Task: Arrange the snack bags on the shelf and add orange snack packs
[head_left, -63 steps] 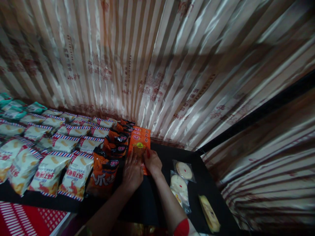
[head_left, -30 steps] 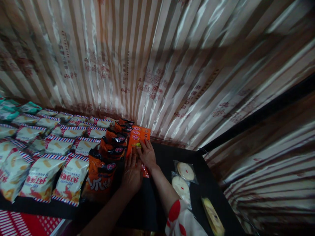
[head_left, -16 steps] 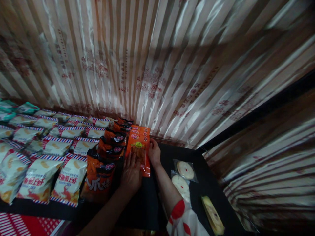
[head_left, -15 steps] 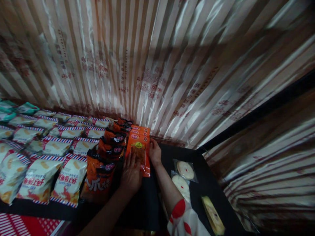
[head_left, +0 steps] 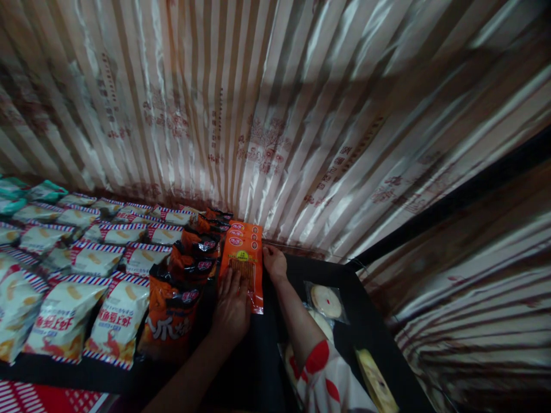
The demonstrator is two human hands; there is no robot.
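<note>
A small stack of overlapping flat orange snack packets (head_left: 241, 246) lies on the black surface, with brown sticks showing through a clear window in the top one. My left hand (head_left: 232, 307) rests flat across its lower part, fingers extended. Against the upper right edge is my right hand (head_left: 275, 264), its fingers curled in and closed at the side of the packets. Immediately left of the stack runs a row of puffed orange-and-black snack bags (head_left: 172, 307), standing one behind another.
White snack bags with striped edges (head_left: 62, 315) fill the left, with green bags (head_left: 47, 190) behind. Round pale flatbreads in clear wrap (head_left: 327, 301) and a yellowish wrapped item (head_left: 376, 381) lie at right. Printed sheeting (head_left: 267, 115) hangs behind; a dark bar (head_left: 430, 215) slants at right.
Both hands stay at the orange packets with hardly any movement. The right forearm has shifted slightly to the right, and another wrapped item shows beside the right sleeve.
</note>
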